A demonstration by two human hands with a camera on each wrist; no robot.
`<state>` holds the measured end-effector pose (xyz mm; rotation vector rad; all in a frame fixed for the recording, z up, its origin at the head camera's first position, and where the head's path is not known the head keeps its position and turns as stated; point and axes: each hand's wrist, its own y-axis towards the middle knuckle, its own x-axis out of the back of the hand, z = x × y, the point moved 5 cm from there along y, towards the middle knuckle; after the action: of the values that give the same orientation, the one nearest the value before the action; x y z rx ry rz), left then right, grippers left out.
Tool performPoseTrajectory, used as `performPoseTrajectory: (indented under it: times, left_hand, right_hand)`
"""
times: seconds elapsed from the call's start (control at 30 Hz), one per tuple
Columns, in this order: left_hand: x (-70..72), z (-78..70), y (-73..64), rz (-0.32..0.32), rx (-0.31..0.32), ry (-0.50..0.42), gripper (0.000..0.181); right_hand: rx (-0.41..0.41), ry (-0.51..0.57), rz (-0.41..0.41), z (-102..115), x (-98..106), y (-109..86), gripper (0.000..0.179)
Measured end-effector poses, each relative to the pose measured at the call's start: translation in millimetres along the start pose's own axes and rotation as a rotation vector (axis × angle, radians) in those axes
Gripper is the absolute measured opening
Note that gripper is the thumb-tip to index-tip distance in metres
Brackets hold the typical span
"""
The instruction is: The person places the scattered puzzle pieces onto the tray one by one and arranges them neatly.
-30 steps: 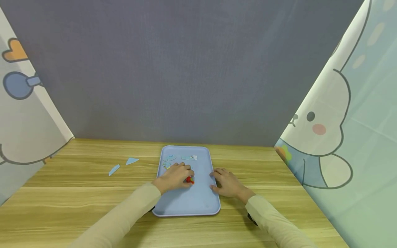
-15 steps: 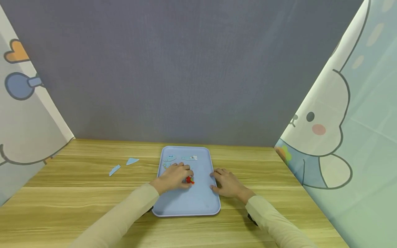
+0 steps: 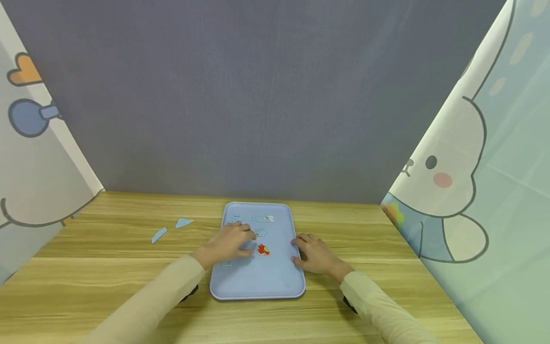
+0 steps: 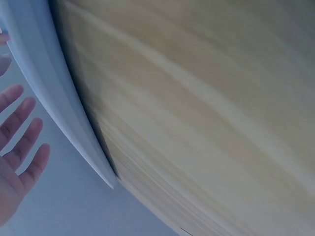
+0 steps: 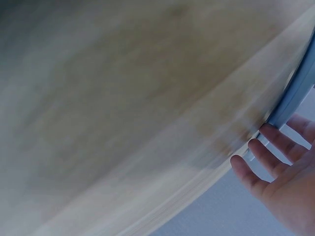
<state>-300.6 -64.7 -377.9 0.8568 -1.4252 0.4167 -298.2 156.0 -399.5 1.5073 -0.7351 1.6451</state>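
A pale blue tray (image 3: 258, 284) lies on the wood-grain table (image 3: 107, 291), with a grey screen (image 3: 240, 95) behind the table's far edge and cartoon-printed cloth (image 3: 455, 162) along the right side. On the table, well to the left of the tray, lie two light blue scraps: a narrow strip (image 3: 159, 235) and, farther off, a triangle (image 3: 184, 222).

In the tray, a red piece (image 3: 263, 250) lies near the middle, with a light blue piece (image 3: 260, 232) just beyond it. A long piece (image 3: 263, 219) lies at the far right and another pale piece (image 3: 236, 218) at the far left, its near side partly covered by the left hand (image 3: 229, 242). A small piece (image 3: 227, 263) shows below that hand, near the tray's left edge. The hand blocks the view of the tray's left middle, and the prints on the pieces are too small to read. Both wrist views cut off part of the hand.

The left hand reaches in over the left rim, fingers loosely bent and apart, thumb near the red piece but clear of it. The right hand (image 3: 317, 254) rests at the right rim, fingers spread.
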Motion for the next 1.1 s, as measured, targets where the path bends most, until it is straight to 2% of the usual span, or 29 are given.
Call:
performPoseTrajectory:
  times: [0.13,0.4,0.57,0.83,1.1]
  left_hand:
    - [4.3,10.1,-7.9,-0.043,0.002,-0.016,0.031]
    - [11.7,31.2,-24.6,-0.085,0.04,-0.024,0.028]
    - [18.7,45.2,-35.5,-0.101,0.088,-0.059,0.028]
    - [23.8,71.7,-48.7,-0.109,0.2,-0.032,0.03]
    - [30.6,89.9,-61.1,-0.107,0.263,-0.031,0.031]
  right_hand:
    - [0.0,-0.001,0.002,0.0,-0.2,-0.2,0.047]
    - [-0.002,0.001,0.003,0.7,-0.1,-0.3,0.046]
    - [0.002,-0.002,-0.002,0.4,-0.4,-0.1,0.046]
    - [0.006,0.0,0.0,-0.6,-2.1,0.1,0.046]
    - [0.004,0.004,0.0,-0.3,-1.1,0.5,0.047]
